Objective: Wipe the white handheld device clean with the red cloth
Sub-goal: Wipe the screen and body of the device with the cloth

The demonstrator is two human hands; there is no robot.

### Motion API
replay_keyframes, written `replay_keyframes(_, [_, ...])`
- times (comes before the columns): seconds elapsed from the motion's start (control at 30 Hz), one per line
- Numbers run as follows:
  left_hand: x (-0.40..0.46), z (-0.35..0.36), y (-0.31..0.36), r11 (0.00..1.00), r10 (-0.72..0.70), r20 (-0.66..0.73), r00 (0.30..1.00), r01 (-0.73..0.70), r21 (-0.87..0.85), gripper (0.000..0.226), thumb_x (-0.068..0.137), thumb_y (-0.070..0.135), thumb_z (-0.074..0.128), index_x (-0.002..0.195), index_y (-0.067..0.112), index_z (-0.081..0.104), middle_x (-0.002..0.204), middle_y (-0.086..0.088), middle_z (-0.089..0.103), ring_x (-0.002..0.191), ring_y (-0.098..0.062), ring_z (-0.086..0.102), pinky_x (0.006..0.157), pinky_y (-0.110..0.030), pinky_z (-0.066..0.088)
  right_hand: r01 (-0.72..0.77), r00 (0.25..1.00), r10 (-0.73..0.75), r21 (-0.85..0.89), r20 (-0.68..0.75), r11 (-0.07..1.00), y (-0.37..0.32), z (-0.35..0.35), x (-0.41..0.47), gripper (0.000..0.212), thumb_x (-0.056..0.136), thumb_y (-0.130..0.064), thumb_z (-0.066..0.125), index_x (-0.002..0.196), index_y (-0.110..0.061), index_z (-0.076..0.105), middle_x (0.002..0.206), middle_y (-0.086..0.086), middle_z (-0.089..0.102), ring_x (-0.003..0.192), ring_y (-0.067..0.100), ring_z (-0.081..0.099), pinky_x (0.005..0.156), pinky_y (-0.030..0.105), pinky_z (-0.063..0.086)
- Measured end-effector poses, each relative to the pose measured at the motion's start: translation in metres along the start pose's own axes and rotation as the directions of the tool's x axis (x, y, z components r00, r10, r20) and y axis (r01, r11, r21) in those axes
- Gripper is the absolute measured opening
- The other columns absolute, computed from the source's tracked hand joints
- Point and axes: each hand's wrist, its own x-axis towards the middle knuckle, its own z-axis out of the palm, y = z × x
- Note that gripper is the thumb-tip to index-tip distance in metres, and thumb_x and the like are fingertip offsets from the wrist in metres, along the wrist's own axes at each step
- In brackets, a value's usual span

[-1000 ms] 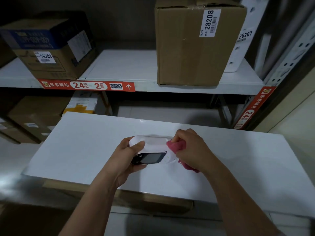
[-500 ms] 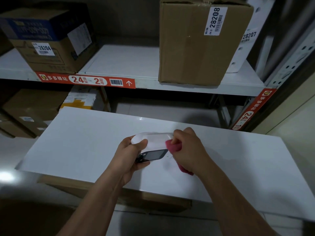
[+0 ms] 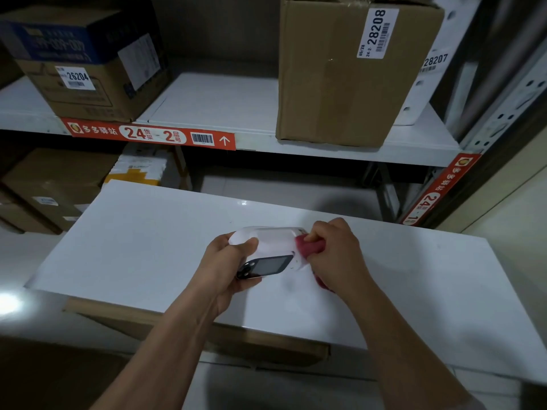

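The white handheld device has a dark screen on its lower face and lies sideways just above the white table. My left hand grips its left end, thumb across the top. My right hand is closed on the red cloth and presses it against the device's right end. Most of the cloth is hidden under my fingers; a small red part shows below my palm.
A metal shelf stands behind the table. A tall cardboard box labelled 28208 is on its right, a brown and blue box on its left. More boxes sit on the level below at the left.
The device has tilted so its screen faces more toward me. My right hand with the cloth has slid slightly up along the device's right end.
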Motion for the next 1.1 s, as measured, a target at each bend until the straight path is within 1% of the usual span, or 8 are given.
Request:
replay_keyframes(0.13, [-0.001, -0.001, -0.001, 0.998, 0.038, 0.008, 0.999, -0.038, 0.040, 0.033, 0.088, 0.018, 0.065, 0.121, 0.017, 0.057, 0.120, -0.012, 0.062, 0.103, -0.033, 0.065, 0.081, -0.047, 0.059, -0.107, 0.992, 0.110, 0.042, -0.064, 0.993, 0.007, -0.006, 0.001, 0.015, 0.082, -0.009, 0.057, 0.073, -0.020, 0.062, 0.095, 0.003, 0.052, 0.072, 0.021, 0.059, 0.069, 0.036, 0.054])
replay_keyframes(0.23, [-0.002, -0.002, -0.001, 0.995, 0.068, 0.028, 0.997, -0.070, 0.073, 0.033, 0.089, 0.015, 0.064, 0.120, 0.019, 0.057, 0.120, -0.011, 0.061, 0.105, -0.033, 0.062, 0.083, -0.046, 0.058, -0.049, 0.999, 0.048, 0.043, 0.025, 0.998, 0.000, -0.010, 0.003, 0.019, 0.077, -0.007, 0.060, 0.078, -0.024, 0.069, 0.094, -0.001, 0.058, 0.081, 0.017, 0.058, 0.076, 0.031, 0.049])
replay_keyframes(0.33, [-0.003, -0.003, 0.000, 0.990, 0.093, 0.043, 0.995, -0.097, 0.098, 0.033, 0.088, 0.012, 0.065, 0.119, 0.021, 0.058, 0.119, -0.011, 0.060, 0.106, -0.034, 0.061, 0.085, -0.045, 0.058, 0.057, 0.998, -0.057, 0.015, 0.021, 0.998, -0.005, -0.006, 0.007, 0.022, 0.075, -0.005, 0.062, 0.080, -0.022, 0.074, 0.090, -0.003, 0.061, 0.082, 0.012, 0.054, 0.072, 0.013, 0.040])
replay_keyframes(0.5, [-0.004, -0.001, 0.000, 0.981, 0.143, 0.041, 0.989, -0.147, 0.124, 0.034, 0.086, 0.009, 0.067, 0.114, 0.026, 0.061, 0.116, -0.009, 0.057, 0.105, -0.034, 0.060, 0.087, -0.045, 0.057, -0.105, 0.994, 0.105, -0.009, 0.024, 0.994, 0.017, -0.004, 0.011, 0.027, 0.073, -0.007, 0.055, 0.072, -0.031, 0.067, 0.093, 0.007, 0.063, 0.079, 0.017, 0.058, 0.061, 0.016, 0.039])
replay_keyframes(0.7, [-0.002, -0.002, 0.001, 0.965, 0.158, 0.065, 0.985, -0.168, 0.200, 0.045, 0.085, 0.009, 0.068, 0.123, 0.029, 0.054, 0.113, -0.006, 0.056, 0.102, -0.029, 0.059, 0.091, -0.042, 0.055, 0.053, 0.997, -0.052, -0.016, 0.053, 0.998, -0.002, -0.013, 0.012, 0.026, 0.076, -0.003, 0.060, 0.092, -0.018, 0.076, 0.095, 0.000, 0.055, 0.084, 0.017, 0.055, 0.067, 0.013, 0.036])
replay_keyframes(0.8, [-0.002, -0.003, 0.001, 0.956, 0.157, 0.055, 0.986, -0.166, 0.244, 0.054, 0.083, 0.010, 0.071, 0.130, 0.021, 0.047, 0.112, -0.003, 0.056, 0.102, -0.026, 0.059, 0.087, -0.037, 0.055, 0.006, 1.000, -0.005, -0.058, 0.010, 0.998, 0.006, -0.009, 0.013, 0.034, 0.077, 0.002, 0.054, 0.095, -0.018, 0.074, 0.104, 0.004, 0.059, 0.091, 0.025, 0.059, 0.080, 0.024, 0.045])
replay_keyframes(1.03, [-0.002, -0.008, 0.003, 0.926, 0.167, 0.112, 0.980, -0.194, 0.322, 0.056, 0.081, 0.007, 0.072, 0.130, 0.020, 0.049, 0.117, -0.005, 0.058, 0.106, -0.027, 0.058, 0.085, -0.034, 0.054, 0.188, 0.980, -0.185, -0.043, 0.073, 0.981, -0.003, -0.008, 0.016, 0.041, 0.068, 0.009, 0.052, 0.086, -0.018, 0.075, 0.098, 0.000, 0.061, 0.093, 0.028, 0.055, 0.081, 0.028, 0.043])
replay_keyframes(1.1, [-0.003, -0.008, 0.004, 0.919, 0.175, 0.125, 0.977, -0.207, 0.335, 0.058, 0.081, 0.006, 0.072, 0.132, 0.021, 0.049, 0.118, -0.004, 0.058, 0.106, -0.026, 0.058, 0.087, -0.035, 0.054, 0.154, 0.988, -0.152, -0.064, 0.040, 0.986, 0.002, -0.005, 0.018, 0.041, 0.070, 0.009, 0.052, 0.089, -0.019, 0.076, 0.100, 0.001, 0.062, 0.094, 0.029, 0.056, 0.081, 0.026, 0.041])
